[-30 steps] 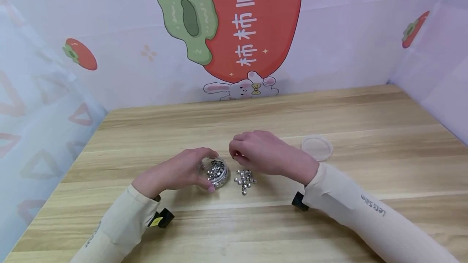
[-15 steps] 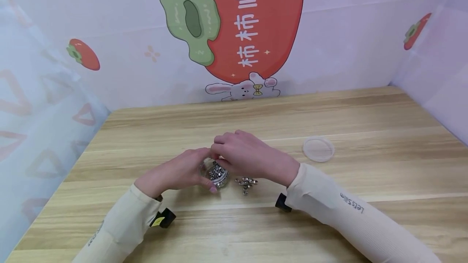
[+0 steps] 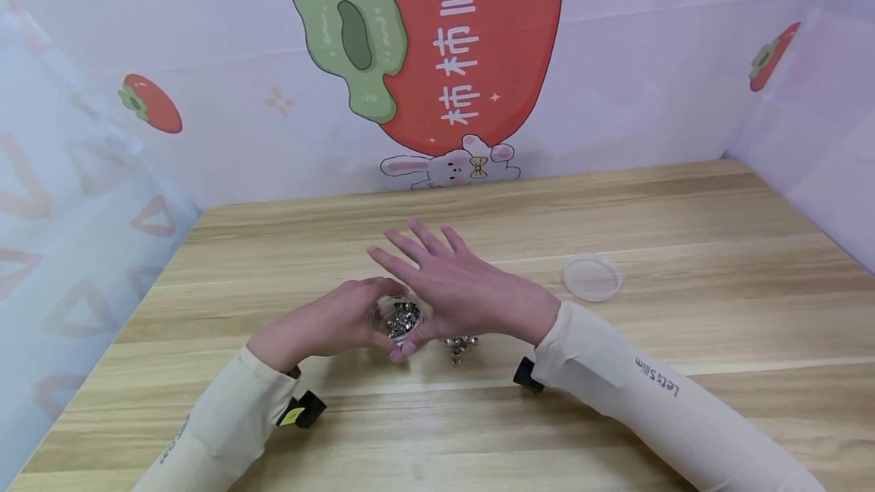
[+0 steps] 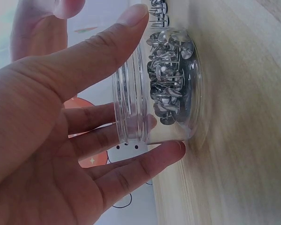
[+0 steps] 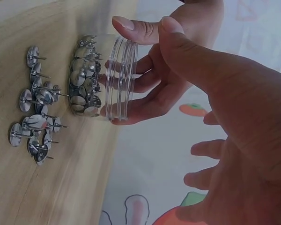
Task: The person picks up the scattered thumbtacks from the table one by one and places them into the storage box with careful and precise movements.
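Observation:
My left hand [image 3: 335, 321] holds a clear, open-topped jar [image 4: 133, 110] upright on the table, thumb on one side and fingers on the other. Silver thumbtacks [image 4: 166, 79] fill its lower part. Just right of and above the jar's mouth is my right hand [image 3: 461, 287], fingers spread and nothing held. Its thumb comes close to the left thumb at the rim; whether they touch I cannot tell. Loose thumbtacks [image 5: 36, 123] lie in a small cluster on the wood beside the jar, partly hidden under the right hand in the head view.
A round clear lid [image 3: 592, 277] lies on the wooden table [image 3: 478, 431], to the right beyond the right wrist. Printed cloth walls [image 3: 225, 127] stand behind and at both sides. Each wrist carries a small black camera [image 3: 311, 408].
From above the loose tacks, my right hand has moved left to the jar's mouth, and its curled fingers have spread out. The left hand still holds the jar in place.

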Demonstrator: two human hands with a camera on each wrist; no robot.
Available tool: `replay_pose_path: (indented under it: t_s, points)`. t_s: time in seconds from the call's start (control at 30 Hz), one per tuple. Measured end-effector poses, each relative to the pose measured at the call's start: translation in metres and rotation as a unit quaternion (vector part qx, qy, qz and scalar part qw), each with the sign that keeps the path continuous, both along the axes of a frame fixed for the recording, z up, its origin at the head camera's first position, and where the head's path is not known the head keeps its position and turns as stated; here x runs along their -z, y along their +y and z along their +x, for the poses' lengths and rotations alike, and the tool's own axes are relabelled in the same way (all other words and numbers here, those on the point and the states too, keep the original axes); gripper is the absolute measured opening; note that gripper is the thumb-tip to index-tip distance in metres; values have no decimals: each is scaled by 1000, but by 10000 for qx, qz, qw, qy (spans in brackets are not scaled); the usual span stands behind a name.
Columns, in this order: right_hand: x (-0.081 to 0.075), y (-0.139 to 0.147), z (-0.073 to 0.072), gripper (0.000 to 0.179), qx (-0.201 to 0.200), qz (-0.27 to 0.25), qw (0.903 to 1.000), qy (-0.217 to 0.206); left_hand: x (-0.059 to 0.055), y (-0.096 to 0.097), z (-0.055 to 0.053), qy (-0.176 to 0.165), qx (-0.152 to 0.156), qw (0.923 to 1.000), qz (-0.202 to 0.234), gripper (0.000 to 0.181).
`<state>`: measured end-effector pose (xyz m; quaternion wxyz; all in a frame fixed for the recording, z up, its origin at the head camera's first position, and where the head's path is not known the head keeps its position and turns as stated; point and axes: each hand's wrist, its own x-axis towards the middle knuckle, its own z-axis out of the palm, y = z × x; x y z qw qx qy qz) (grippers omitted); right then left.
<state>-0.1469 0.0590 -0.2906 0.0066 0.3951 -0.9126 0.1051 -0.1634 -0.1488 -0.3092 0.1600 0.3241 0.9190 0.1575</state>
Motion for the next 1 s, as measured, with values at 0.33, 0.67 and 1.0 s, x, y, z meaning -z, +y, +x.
replay_pose_path:
  t_s: [0.33, 0.67, 1.0]
  points:
    - [2, 1, 2, 112, -3, 163, 9999, -43, 1, 1, 2, 25, 25, 10000, 38, 80]
    - [7, 17, 6, 108, 102, 228, 9996, -129, 3, 2, 5, -85, -71, 9999, 71, 79]
    - [7, 45, 4, 107, 438, 201, 9986, -238, 1, 3, 5, -99, -167, 9998, 59, 80]
